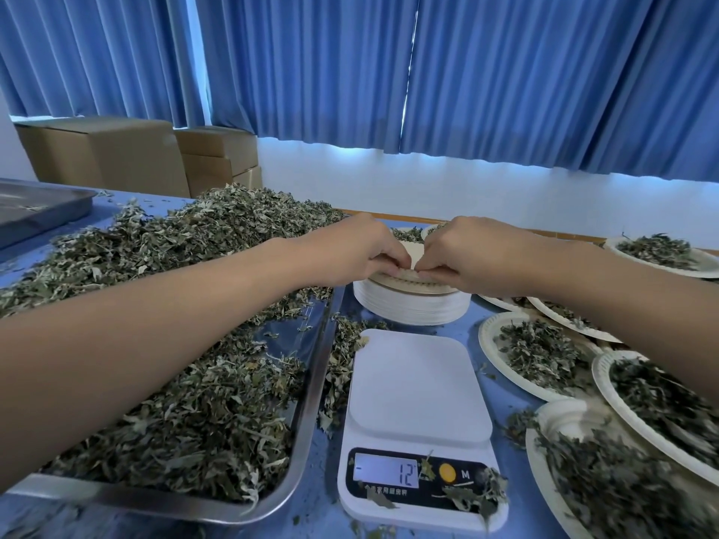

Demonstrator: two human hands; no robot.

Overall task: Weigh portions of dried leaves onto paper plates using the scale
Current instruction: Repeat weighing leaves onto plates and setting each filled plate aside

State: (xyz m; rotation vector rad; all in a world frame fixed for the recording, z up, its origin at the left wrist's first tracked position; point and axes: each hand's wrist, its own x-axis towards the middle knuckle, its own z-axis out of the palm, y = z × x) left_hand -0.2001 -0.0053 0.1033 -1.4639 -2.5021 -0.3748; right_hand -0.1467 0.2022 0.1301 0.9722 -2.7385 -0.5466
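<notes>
Table [509, 400]: blue top, spans the whole lower frame.

Left: large steel tray [315, 387] flat on the table, heaped with leaves [186, 414].

Upper left: second tray [42, 212], also steel, apart from the first.

Lower centre: white scale [418, 387], just beside the large tray's right rim, display end toward the bottom of the frame.

Loose leaves [342, 359] scattered on the table in the gap between tray and scale.

Centre, behind the scale: stack of plates [412, 309], white.

Right: filled plates [484, 344] carrying leaves, several overlapping at the rims. One far plate [704, 268] at the right edge, apart from that cluster.
</notes>
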